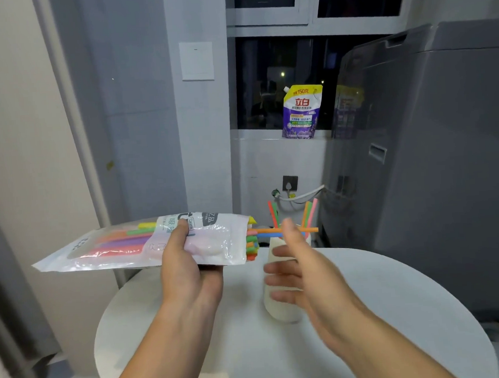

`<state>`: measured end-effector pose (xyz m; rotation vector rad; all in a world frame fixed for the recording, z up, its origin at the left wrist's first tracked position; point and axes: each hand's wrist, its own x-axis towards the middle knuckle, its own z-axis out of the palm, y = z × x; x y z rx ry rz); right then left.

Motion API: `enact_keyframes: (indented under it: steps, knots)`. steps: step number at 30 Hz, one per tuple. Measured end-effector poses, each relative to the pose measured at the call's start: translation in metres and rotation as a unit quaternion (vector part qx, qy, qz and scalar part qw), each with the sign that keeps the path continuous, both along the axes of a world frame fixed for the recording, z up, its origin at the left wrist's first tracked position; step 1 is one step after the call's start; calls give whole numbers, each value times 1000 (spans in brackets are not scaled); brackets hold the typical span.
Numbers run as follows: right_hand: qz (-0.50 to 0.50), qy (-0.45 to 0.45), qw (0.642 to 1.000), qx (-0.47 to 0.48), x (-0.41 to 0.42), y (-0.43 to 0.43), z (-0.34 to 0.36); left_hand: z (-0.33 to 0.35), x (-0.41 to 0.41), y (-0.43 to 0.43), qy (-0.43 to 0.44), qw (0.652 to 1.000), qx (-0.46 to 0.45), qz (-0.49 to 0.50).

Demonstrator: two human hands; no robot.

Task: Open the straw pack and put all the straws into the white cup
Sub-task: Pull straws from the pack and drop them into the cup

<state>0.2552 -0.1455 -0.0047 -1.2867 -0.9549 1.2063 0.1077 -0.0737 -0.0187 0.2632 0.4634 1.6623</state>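
Grey washing machine point(431, 177) at right, purple detergent pouch point(302, 112) on the sill, upper centre. Round white table point(395, 296) below.

White cup point(282, 312) stands on it, centre frame, half hidden by the right hand point(306, 273), blurred, fingers spread, gripping nothing. A few straws point(273, 213) upright in the cup.

Left hand point(186, 268) grips the straw pack point(114, 246) level, left of the cup. The pack is mostly full, with ends poking from its open mouth.

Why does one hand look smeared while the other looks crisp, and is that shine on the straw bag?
Head view: the right hand is motion-blurred, its fingers ghosting over the tall white cup; the left hand, gripping the clear plastic straw pack, is sharper; the pack's film shows pale glare; the dark window holds small light spots.
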Motion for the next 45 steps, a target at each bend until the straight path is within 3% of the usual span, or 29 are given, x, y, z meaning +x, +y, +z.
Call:
enact_keyframes:
  steps: [5, 10, 17, 28, 34, 39, 45]
  knots:
    - [-34, 216, 974, 64, -29, 21, 7, 3, 14, -10, 7, 1000, 10, -12]
    - [-125, 212, 968, 53, -35, 37, 6, 2, 13, -9, -2, 1000, 4, 0]
    - [-113, 323, 931, 131, -14, 43, 23, -5, 4, -3, -23, 1000, -17, -9]
    - [-81, 319, 934, 142, -13, 53, 13, -8, 11, -4, -22, 999, -18, -34]
    - [-64, 362, 912, 182, 9, 56, 32, -13, -1, 0, -11, 997, -44, -65]
    - [-63, 332, 918, 210, 39, 60, 61, -15, -9, 5, -24, 997, -66, -35]
    - [-65, 225, 944, 231, 81, 60, 99, -16, -15, 8, -40, 997, -59, -2]
